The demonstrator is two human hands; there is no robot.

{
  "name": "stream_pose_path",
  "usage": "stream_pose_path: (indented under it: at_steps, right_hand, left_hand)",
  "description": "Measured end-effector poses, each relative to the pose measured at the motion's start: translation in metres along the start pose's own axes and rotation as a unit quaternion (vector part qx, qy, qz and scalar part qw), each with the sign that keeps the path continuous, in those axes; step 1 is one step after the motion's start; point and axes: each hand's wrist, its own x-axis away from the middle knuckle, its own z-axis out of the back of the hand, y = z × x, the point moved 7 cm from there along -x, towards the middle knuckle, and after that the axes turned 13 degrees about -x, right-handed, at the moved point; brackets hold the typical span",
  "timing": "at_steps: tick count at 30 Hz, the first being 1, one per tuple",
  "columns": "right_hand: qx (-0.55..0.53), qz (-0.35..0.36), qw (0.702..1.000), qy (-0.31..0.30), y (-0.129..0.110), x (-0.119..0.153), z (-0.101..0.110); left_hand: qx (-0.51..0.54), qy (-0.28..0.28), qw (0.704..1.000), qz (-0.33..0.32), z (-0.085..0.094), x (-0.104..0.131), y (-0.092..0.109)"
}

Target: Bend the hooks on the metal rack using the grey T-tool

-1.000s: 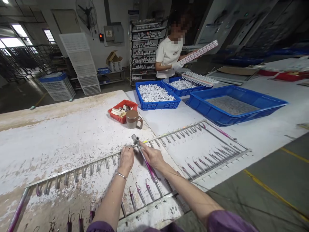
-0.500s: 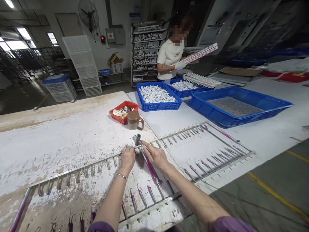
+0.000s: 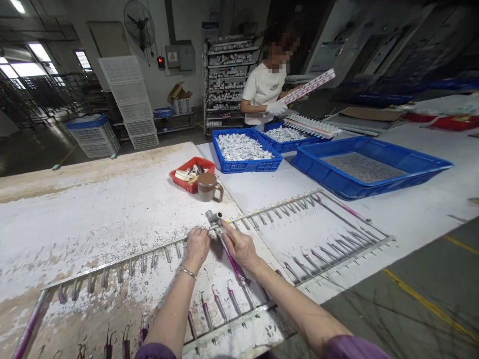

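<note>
A long metal hanging rack (image 3: 123,258), lined with small hooked stems, lies on the white table. My left hand (image 3: 198,244) is closed on its far rail, fingers curled down. Where the far rail meets a purple-stained crossbar (image 3: 232,262), a grey metal pipe fitting (image 3: 214,217) sits, its round open end tipped toward the right. My right hand (image 3: 241,247) is bent over the crossbar's top end, its forefinger reaching against the fitting; the thumb is hidden. A brown lidded mug (image 3: 207,188) stands just beyond the fitting.
Behind the mug is a red basket (image 3: 187,185) of scraps. Blue crates (image 3: 247,167) of small white pieces and a wide blue tray (image 3: 329,187) line the far right. A person (image 3: 264,89) in a white shirt and glove holds a long strip (image 3: 309,87).
The pipe fitting has tipped from upright so its open end faces right and toward me. My right fingers have shifted slightly with it; my left hand stays put.
</note>
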Motion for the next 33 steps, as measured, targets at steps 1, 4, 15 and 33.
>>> stream_pose_path:
  at_steps: [1,4,15,33]
  right_hand:
    - [0.011,-0.008,1.0,-0.017,0.002,-0.001,-0.004]
    - [0.013,-0.038,0.999,-0.037,0.005,-0.005,-0.006]
    - [0.026,-0.047,0.998,-0.041,0.003,-0.012,0.001]
    - [0.031,-0.062,0.996,-0.058,0.005,-0.011,-0.003]
  left_hand:
    - [0.004,0.004,1.0,-0.002,0.0,0.0,0.0]
    - [0.011,0.005,1.0,-0.01,0.0,0.0,-0.001]
    - [0.032,0.015,0.999,-0.004,0.003,-0.001,-0.002]
    - [0.015,-0.012,1.0,-0.006,0.005,-0.004,0.0]
